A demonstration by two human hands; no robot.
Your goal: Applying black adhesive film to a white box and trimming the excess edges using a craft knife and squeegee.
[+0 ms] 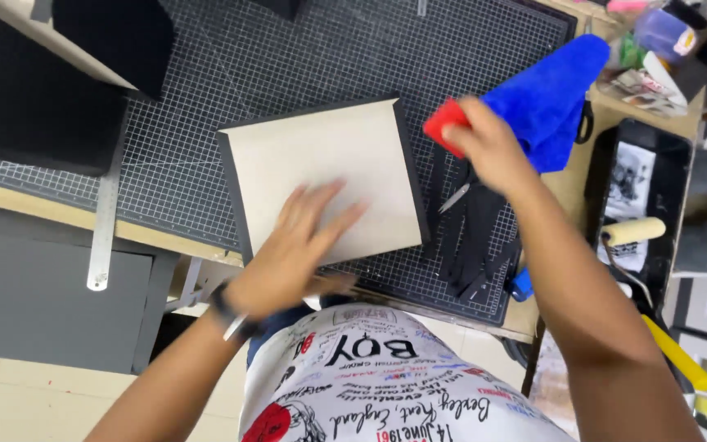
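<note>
Top-right corner: cluttered small packets [646, 86], colourful, blurred.
Right tray: black-and-white printed rectangular sheet [630, 192].
Screens, signs: none visible.

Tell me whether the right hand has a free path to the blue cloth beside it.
Probably yes. The right hand hovers right next to the blue cloth with nothing between them, but its fingers already hold a small red block, so gripping the cloth might be awkward.

Both arms are bare to above the elbow, no sleeves in view. The left hand [304, 237] has a dark band at its wrist; the right hand [488, 143] wears nothing. A white shirt covered in black lettering, with red patches
</note>
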